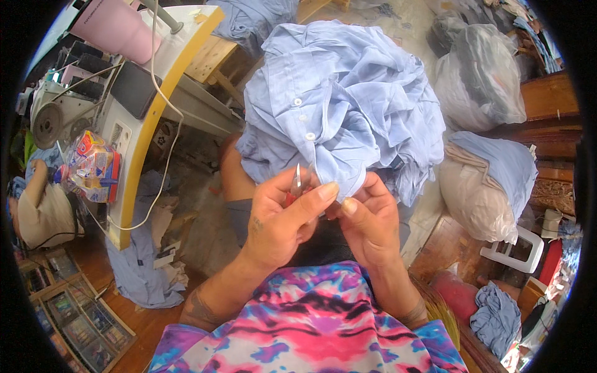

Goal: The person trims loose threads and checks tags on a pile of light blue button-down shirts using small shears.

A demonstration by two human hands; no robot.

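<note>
1. While the head view looks down on both hands, the left hand (277, 217) has its fingers curled in with the thumb laid over them, gripping snips (297, 178); its thumb tip presses the edge of a shirt (336, 68).
2. Just beside it, the right hand (373, 227) pinches the same edge between thumb and bent fingers, with no visible gap at the tips. The two thumb tips are near each other, not touching.
3. As for the snips, the red handle is mostly hidden in the left grip, and the metal tip points away from the person, the long axis nearly straight up the view. Whether the blades are parted, I cannot tell.
4. Beyond the grip, the shirt is bunched in a large light blue heap. Its gripped edge narrows toward the person, between the hands, and its row of white buttons (310, 136) runs from near the grip away and slightly left.
5. Left of the grip stands a table (149, 133) with a yellow edge, bearing a phone (134, 90), a pink cup (121, 31) and a bright packet (93, 166).
6. Right of the grip, well apart, sits a stuffed bag (476, 202), with a clear bag (479, 78) farther off.
</note>
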